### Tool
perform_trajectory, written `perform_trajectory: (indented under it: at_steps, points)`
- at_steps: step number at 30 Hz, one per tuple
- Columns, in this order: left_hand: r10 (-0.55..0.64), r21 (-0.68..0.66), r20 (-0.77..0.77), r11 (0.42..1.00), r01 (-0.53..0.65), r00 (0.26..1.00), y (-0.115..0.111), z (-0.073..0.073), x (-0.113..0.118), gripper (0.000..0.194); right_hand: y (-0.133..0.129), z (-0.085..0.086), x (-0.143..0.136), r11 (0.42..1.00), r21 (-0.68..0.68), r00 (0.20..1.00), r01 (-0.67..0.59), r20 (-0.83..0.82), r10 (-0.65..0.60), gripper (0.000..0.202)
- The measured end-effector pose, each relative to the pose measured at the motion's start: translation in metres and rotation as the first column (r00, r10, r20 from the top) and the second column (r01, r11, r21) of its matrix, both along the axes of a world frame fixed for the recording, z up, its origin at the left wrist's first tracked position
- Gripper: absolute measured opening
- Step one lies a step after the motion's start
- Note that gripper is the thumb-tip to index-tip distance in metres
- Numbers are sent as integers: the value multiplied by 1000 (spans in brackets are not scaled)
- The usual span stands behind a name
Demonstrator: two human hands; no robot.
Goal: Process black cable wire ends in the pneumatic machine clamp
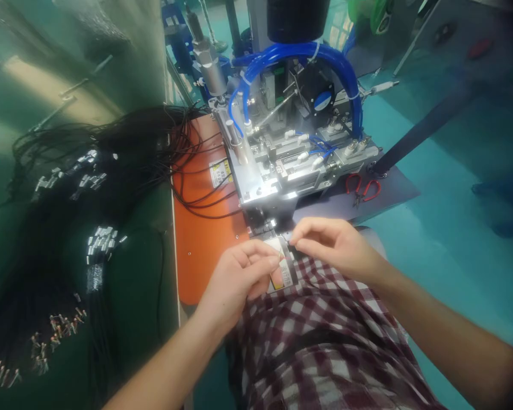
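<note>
My left hand (243, 267) is closed in a pinch in front of the machine. Fine wire ends (281, 254) show at its fingertips. My right hand (340, 245) is just to the right, thumb and forefinger pressed together; whatever is between them is too small to make out. The two sets of fingertips are a short gap apart. Right behind them stands the front of a metal bench machine (282, 176) with small air cylinders. A white and yellow label (285, 273) on a plate is partly hidden by my left hand.
Black cables (123, 148) with silvery connectors (102, 242) lie heaped on the green table at left. Some run across the orange board (209, 250). Red-handled pliers (362, 191) lie right of the machine. Thick blue air hoses (299, 51) arch above it.
</note>
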State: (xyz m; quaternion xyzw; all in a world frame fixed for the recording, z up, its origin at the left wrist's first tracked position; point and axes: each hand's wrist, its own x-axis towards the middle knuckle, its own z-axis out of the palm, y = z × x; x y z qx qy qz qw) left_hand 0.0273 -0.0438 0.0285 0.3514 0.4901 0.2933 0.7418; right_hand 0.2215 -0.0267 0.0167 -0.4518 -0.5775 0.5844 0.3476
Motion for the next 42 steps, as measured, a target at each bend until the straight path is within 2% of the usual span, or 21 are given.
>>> perform_trajectory:
  at_steps: [3,8,14,19,21,26,29,32,35,42]
  points:
    - [36,8,26,999,-36,999,0,0,0,15,-13,-5,-4,995,-57,995,80,-58,-83,5]
    - [-6,-38,92,999,10,996,0,0,2,14,-17,-10,-12,997,14,985,82,-153,-79,9]
    - [-110,-108,178,985,131,978,2,1,0,14,-14,-12,-13,997,-43,974,-58,-221,47,13]
    - [-229,-134,139,960,248,963,3,0,-4,14,-6,-6,-6,951,-72,928,-299,-252,273,13]
    - [-253,-131,97,956,264,963,3,0,-4,15,0,-5,-5,924,-64,901,-377,-256,350,13]
    - [-236,-107,-10,966,233,972,2,2,-4,17,12,-5,-6,901,14,877,-433,-223,425,11]
    - [-146,-71,-70,987,141,987,1,4,-2,15,11,-4,-7,936,-14,921,-351,-182,343,9]
    - [-33,-3,-112,999,33,993,3,4,-2,13,3,-3,-10,991,-63,992,-116,-53,113,11]
    - [40,48,-139,998,-33,989,5,4,-3,16,-5,-1,-18,996,-87,999,32,-17,-34,12]
    - [63,80,-196,996,-48,979,1,4,-4,15,-10,-2,-40,981,-79,982,177,-53,-181,11]
